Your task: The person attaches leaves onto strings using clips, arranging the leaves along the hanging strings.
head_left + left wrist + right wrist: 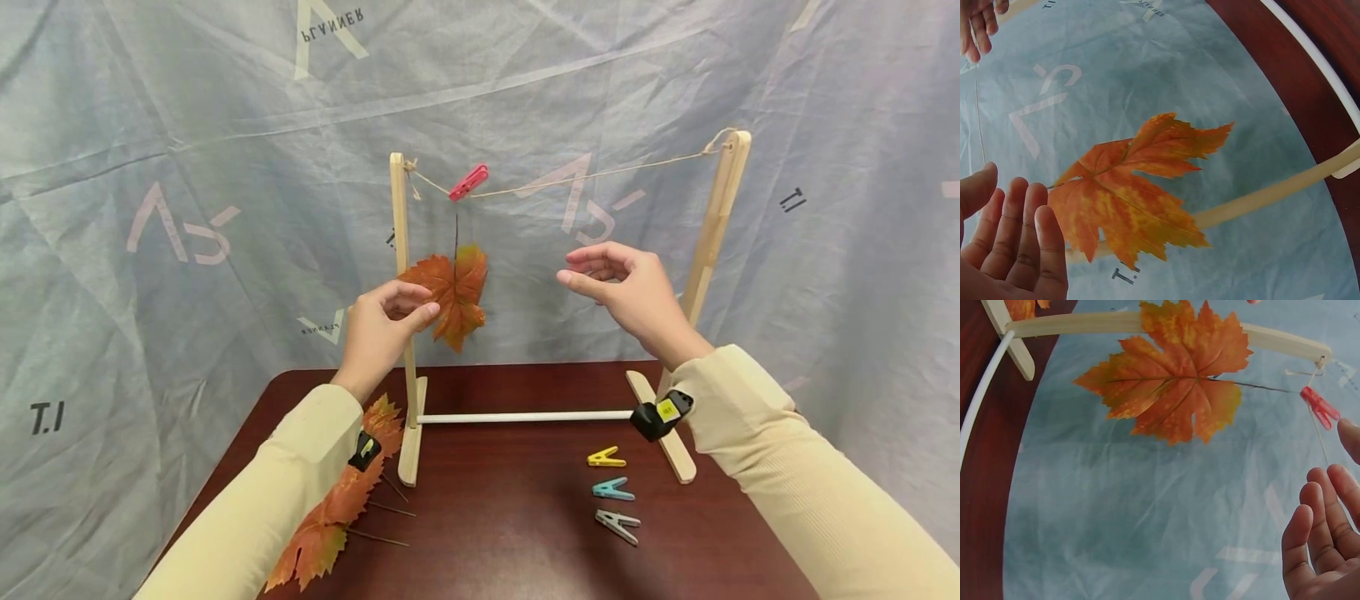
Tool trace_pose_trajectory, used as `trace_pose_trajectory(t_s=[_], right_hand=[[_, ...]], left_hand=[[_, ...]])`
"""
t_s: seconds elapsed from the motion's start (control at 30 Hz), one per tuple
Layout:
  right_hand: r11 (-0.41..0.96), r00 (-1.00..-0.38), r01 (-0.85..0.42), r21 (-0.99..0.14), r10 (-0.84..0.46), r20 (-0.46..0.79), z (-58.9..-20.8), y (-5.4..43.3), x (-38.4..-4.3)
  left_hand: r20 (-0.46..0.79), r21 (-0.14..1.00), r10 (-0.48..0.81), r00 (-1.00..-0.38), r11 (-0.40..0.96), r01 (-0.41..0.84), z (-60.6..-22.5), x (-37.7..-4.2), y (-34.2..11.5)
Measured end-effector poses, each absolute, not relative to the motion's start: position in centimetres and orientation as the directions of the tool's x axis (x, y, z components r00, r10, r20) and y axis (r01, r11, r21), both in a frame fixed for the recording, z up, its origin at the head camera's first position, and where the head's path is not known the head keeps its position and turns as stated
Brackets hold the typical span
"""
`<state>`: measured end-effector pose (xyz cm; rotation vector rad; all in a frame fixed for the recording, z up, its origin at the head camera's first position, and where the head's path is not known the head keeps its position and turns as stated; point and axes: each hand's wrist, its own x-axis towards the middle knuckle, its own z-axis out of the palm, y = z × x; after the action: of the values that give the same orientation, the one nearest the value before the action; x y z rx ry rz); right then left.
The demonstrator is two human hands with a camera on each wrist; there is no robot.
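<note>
An orange artificial maple leaf [459, 292] hangs by its dark stem below a red clothespin [469, 182], which is clipped on a thin string [600, 174]. My left hand [384, 329] is beside the leaf's left edge, fingers loosely bent. Nothing shows between its thumb and fingers in the left wrist view, where the leaf [1132, 194] lies past the fingertips. To the right of the leaf, my right hand [626, 287] is raised in the air, holding nothing. In the right wrist view the stem's end meets the clothespin [1319, 407].
A wooden frame with a left post [401, 217], a right post [720, 217] and a white crossbar [525, 417] stands on the dark red table [495, 500]. More leaves [330, 517] lie at left. Yellow [606, 457], blue [613, 489] and grey [618, 526] clothespins lie at right.
</note>
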<state>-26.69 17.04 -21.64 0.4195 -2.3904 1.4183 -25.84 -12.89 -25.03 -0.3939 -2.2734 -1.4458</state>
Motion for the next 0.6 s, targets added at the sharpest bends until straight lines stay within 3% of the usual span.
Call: trace_pose_trajectory(t_s=[0.6], right_hand=[[0.499, -0.925, -0.364, -0.787, -0.098, 0.366, -26.6, 20.7, -24.2]], left_hand=[[0.407, 0.786, 0.012, -0.914, 0.506, 0.356, -28.9, -24.7, -15.9]])
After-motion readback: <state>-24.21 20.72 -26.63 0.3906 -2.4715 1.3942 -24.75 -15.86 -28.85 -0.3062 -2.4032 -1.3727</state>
